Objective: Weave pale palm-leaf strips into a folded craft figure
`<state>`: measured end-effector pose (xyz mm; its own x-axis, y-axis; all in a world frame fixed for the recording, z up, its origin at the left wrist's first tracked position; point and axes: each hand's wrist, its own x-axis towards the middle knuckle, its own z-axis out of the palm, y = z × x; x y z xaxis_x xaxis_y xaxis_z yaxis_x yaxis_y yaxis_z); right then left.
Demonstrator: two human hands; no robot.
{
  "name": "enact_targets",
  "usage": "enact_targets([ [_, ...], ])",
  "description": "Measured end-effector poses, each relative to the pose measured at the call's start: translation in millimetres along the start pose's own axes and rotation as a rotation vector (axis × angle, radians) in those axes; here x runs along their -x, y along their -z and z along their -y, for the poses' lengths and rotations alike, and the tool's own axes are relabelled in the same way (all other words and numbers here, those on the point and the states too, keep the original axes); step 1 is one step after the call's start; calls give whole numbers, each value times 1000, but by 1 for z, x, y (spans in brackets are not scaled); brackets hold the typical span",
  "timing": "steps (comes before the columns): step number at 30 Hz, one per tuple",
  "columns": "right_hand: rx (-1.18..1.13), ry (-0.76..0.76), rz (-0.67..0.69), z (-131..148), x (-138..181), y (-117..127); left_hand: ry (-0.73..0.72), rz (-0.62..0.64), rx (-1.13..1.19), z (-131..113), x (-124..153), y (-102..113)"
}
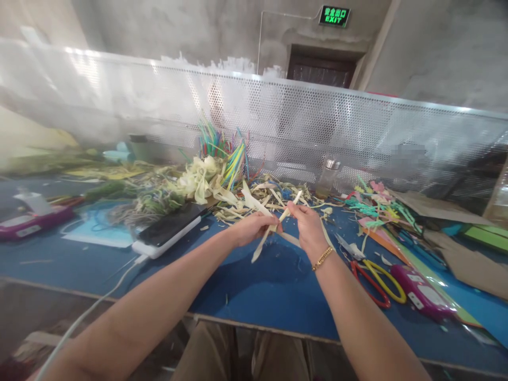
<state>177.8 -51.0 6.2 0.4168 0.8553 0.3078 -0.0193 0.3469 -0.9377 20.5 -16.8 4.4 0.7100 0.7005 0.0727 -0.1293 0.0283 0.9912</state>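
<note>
Our left hand (256,228) and right hand (309,226): fingers (302,210) pinching crossed pale strips (261,247) above blue table (270,304); we'd best pinch lightly, hold crossing flat.

On the head feed I watched the left hand (257,227) and right hand (308,225) pinch pale strips (256,202); scissors (352,247) lay at their four o'clock, a dark-screened device (170,227) at nine, a lit exit sign (334,16) at one

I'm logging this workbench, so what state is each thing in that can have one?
Pale strips: crossed, held
Left hand: closed on strips
Right hand: pinching a strip
Scissors: lying flat, unheld
Bottle: upright, capped
Black screen: unlit
White device: cable plugged in
Exit sign: lit
</note>
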Motion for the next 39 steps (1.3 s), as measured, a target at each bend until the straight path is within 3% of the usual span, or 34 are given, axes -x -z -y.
enact_targets([
  [4, -29, -24, -94, 0, -9, 9, 41, 42, 50, -1, 2, -3],
  [8, -2, -28, -68, 2, -12, 12, 78, 75, 115, 1, 1, -4],
  [13, -24, 0, -101, 6, -8, 9, 9, 0, 179, 5, -1, -1],
  [16, 25, 21, -155, 6, -7, 10, -32, 67, 120, 5, -1, 1],
  [22, 348, 30, -88, 4, -12, 22, -3, 257, 72, 1, 4, 1],
  [26, 807, 223, -176, 12, -8, 24, 30, 259, 71, 2, 5, -1],
  [28, 930, 285, -80, 19, -4, 21, 36, 243, 82, 3, 4, -2],
  [30, 906, 242, 128, 23, 1, 17, 46, 202, 64, 4, 3, -3],
  [34, 506, -18, 480, 20, 7, 10, 66, 153, -44, 3, 3, -7],
  [36, 293, -79, 531, 17, 7, 9, 77, 184, -70, 1, 4, -9],
  [39, 185, -45, 479, 14, 4, 7, 95, 255, -87, -3, 7, -10],
])
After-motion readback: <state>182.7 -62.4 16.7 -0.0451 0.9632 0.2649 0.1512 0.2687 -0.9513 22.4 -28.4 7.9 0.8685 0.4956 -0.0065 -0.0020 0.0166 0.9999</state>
